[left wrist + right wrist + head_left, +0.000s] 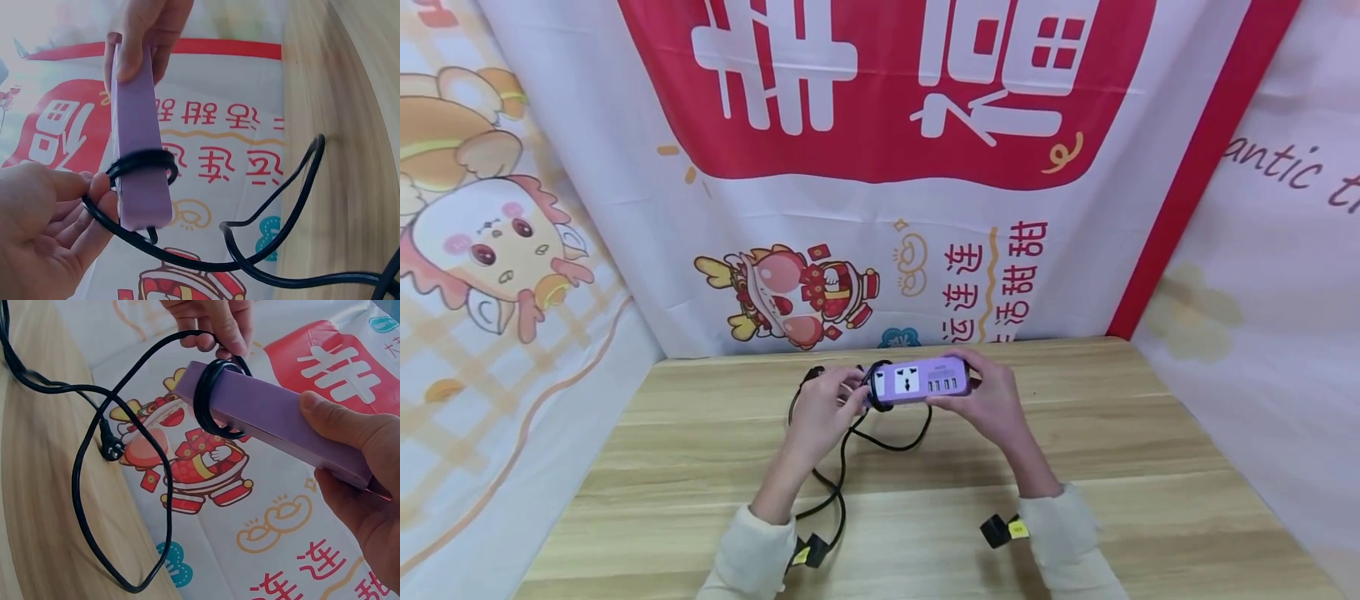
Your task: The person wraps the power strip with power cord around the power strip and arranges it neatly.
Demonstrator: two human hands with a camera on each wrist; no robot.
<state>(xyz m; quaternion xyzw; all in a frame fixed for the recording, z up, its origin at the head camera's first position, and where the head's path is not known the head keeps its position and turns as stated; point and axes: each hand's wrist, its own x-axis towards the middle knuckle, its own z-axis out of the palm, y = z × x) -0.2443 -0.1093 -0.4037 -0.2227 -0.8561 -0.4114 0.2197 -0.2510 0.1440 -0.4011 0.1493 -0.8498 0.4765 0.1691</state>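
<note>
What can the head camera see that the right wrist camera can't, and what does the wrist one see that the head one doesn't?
Only head: the sockets and USB ports.
Only right wrist: the pins on the plug.
Both: the strip, the cord looped round it, the left hand and the right hand.

white 福 (1030,122) on the banner (880,196), red 运连连 (962,296) and 活甜甜 (1019,279) beneath it, "antic" (1270,161) on the right cloth (1255,258), print on the power strip (923,379) and yellow tags (1018,529) illegible
</note>
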